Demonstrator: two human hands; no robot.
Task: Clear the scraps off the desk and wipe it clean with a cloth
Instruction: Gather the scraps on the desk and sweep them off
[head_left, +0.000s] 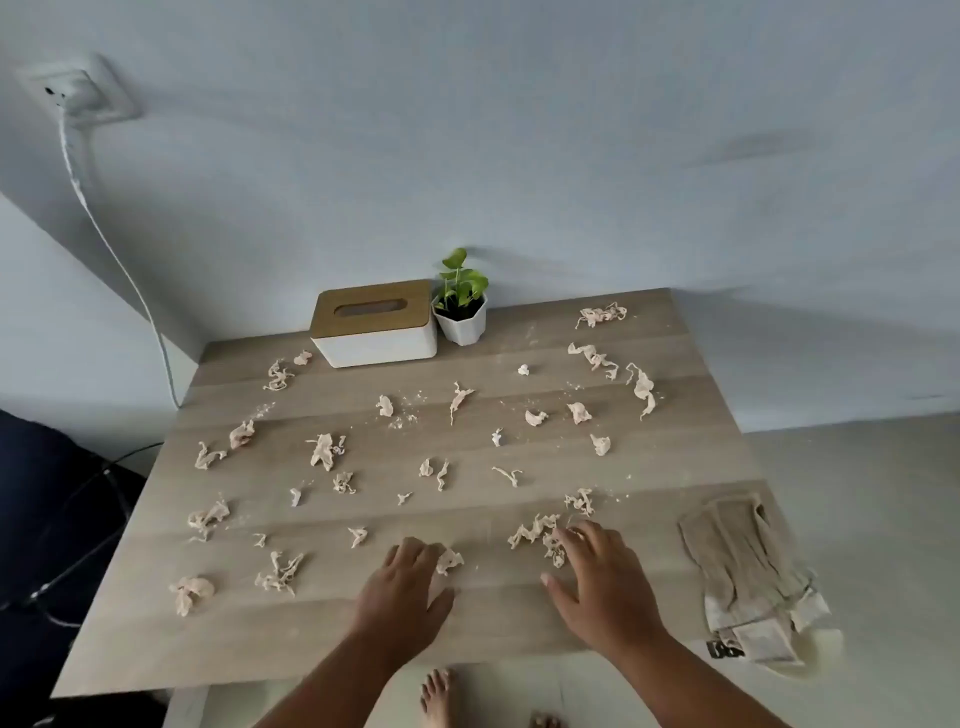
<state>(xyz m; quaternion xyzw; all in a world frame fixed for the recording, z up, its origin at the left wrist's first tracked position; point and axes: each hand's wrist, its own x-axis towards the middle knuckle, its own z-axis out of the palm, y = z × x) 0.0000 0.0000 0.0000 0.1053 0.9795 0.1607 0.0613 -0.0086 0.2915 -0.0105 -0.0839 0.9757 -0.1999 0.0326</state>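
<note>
Pale wood-grain laminate forms the desk (363, 618), which fills the middle and lower part of the frame and carries several dozen twisted, cream-pink scraps (324, 451) spread across nearly its whole surface, along with fine crumbs between them. We see both hands low in the frame, near the front edge. The left hand (402, 587) lies palm down with its fingers resting on a small scrap (449, 561); whether the fingers have closed on it we cannot tell. The right hand (597, 577) has its fingers spread apart and loosely curled, the fingertips touching a larger tangle of scraps (537, 532) without yet clamping it. The cloth (748, 571), a folded beige piece, sits at the lower right of the frame, overhanging the desk's front-right corner, well apart from either hand. At the upper centre stand a tissue box (374, 330) with a wooden lid and, just beside it on the right, a small potted plant (462, 306).

We judge the task to be at its start: gathering has barely begun and wiping has not.

Several risks follow from this layout. A sweep toward the front edge could push scraps onto the floor, since no bin is in view. The scraps look light, so a quick hand movement may scatter them. The cloth's overhang means a brush of the right forearm could tip it off. Reaching the far scraps brings the arms close to the plant, which could topple.
</note>
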